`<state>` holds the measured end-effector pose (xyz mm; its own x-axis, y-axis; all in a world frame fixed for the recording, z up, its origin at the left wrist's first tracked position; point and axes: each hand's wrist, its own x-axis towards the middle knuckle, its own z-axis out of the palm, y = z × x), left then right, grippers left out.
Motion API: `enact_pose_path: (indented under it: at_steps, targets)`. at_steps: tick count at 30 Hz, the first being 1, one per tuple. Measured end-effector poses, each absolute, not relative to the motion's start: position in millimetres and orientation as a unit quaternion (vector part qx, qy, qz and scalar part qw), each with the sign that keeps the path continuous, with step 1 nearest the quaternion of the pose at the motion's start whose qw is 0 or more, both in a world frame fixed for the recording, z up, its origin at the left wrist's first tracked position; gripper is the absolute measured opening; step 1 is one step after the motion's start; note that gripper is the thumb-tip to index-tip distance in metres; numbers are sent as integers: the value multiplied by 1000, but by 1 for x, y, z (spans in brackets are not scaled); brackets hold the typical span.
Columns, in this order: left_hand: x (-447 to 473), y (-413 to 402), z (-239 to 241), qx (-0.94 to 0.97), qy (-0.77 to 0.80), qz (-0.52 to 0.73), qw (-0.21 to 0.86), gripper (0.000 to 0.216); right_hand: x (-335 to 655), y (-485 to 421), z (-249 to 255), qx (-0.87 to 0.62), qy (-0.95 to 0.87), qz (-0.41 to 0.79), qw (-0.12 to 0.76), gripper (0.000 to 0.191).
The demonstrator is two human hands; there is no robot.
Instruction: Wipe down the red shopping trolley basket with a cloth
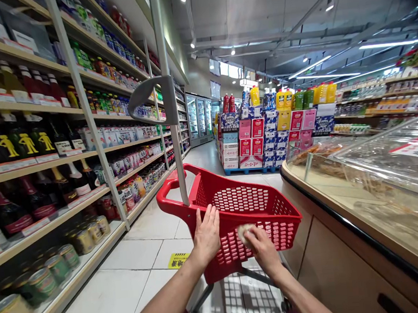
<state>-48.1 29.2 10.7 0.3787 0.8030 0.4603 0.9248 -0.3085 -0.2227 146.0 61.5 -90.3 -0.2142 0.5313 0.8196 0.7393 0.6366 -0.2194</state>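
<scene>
A red plastic shopping cart basket (210,265) with honeycomb holes in its walls stands right in front of me. My left hand (207,234) lies on the near wall of the basket by its rim, fingers stretched out and holding nothing. Lower and to the right, my right hand (263,248) grips a small, pale cloth (244,232). That cloth is against the holed outer side of the basket, or very close to it. A grey metal pole (180,163) with a looped grey handle (154,100) rises from the cart's left end.
Shelves of bottles and cans (103,148) run along the left. A food counter (328,205) with clear covers stands close on the right. Ahead are stacked drink cartons (251,143) on a blue pallet. White floor tiles carry a yellow sticker (178,260).
</scene>
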Motion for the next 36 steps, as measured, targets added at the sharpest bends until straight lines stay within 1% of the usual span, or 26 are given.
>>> enact_pose_path:
  at_steps: [3,5,8,9,13,14,17,19,23,25,28,29,33,34,36]
  targets:
    - [-34,32,7,-809,-529,-119,228,63,152,68,-85,-428,-732,-124,516,28]
    - [-25,35,4,-818,-520,-103,223,63,156,69,-87,-426,-743,-118,502,27]
    - [-16,38,0,-816,-529,-93,213,62,168,67,-95,-414,-783,-92,455,24]
    - [-13,39,-1,-815,-531,-96,209,61,173,68,-96,-416,-782,-90,456,24]
    - [-2,45,-5,-823,-523,-104,195,57,189,75,-92,-454,-722,-114,509,25]
    - [1,46,-5,-825,-522,-101,192,57,191,76,-93,-459,-722,-115,505,25]
    - [6,49,-8,-829,-521,-89,184,59,199,74,-106,-447,-767,-92,450,28]
    - [6,49,-10,-834,-514,-86,181,60,207,73,-113,-443,-774,-84,445,28]
    - [7,51,-14,-823,-526,-110,183,59,225,82,-108,-481,-702,-116,513,23]
    - [7,52,-17,-814,-534,-120,193,60,229,85,-108,-485,-710,-114,497,23]
    - [6,54,-20,-822,-517,-125,204,62,234,83,-118,-466,-761,-90,442,26]
    - [5,54,-21,-824,-511,-130,207,62,237,83,-121,-464,-764,-89,440,26]
    - [4,57,-23,-815,-514,-165,210,59,261,92,-120,-518,-683,-124,499,22]
    - [4,58,-24,-813,-516,-171,209,58,268,95,-121,-538,-663,-127,505,23]
    - [4,59,-24,-814,-515,-174,207,58,278,98,-127,-569,-651,-110,490,24]
